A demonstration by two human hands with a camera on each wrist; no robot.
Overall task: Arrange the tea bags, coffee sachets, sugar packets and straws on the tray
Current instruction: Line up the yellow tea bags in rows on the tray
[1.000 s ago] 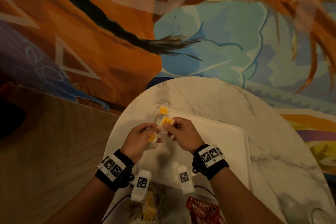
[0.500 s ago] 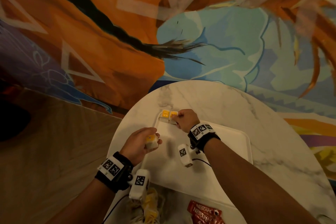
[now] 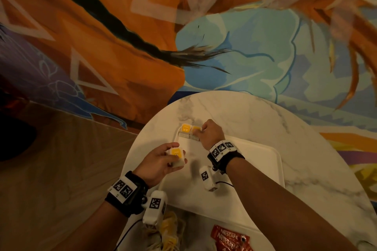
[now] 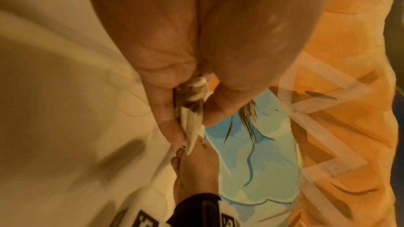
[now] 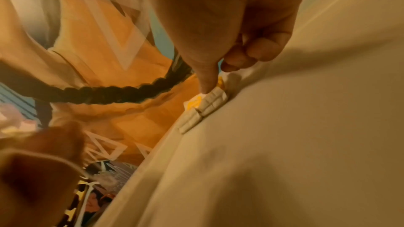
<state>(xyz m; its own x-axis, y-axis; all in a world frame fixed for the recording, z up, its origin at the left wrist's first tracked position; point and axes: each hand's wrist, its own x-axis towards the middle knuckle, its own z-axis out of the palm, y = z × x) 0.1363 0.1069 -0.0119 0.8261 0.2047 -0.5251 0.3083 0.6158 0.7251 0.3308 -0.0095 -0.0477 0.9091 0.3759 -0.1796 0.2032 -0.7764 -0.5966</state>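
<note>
A white tray (image 3: 255, 169) lies on the round marble table (image 3: 265, 116). Two tea bags with yellow tags stand side by side in the tray's far left corner, the left tea bag (image 3: 186, 129) free. My right hand (image 3: 199, 133) is on the right tea bag (image 3: 195, 129), thumb and curled fingers pinching it against the tray. The right wrist view shows that thumb (image 5: 207, 82) on the tea bag's paper edge (image 5: 215, 100). My left hand (image 3: 173, 158) hovers over the tray's left edge and grips a small stack of tea bags (image 3: 177, 154), seen edge-on as tea bags (image 4: 192, 123) in the left wrist view.
Red Nescafe sachets (image 3: 230, 239) lie on the table in front of the tray's near edge. A loose heap of yellow-tagged tea bags (image 3: 169, 234) sits near the left wrist. The table's left edge drops to a wooden floor (image 3: 61, 169). A painted wall stands behind.
My right hand took a tea bag from the stack in my left hand and carried it to the tray's far left corner, beside the first one. The left hand stayed put.
</note>
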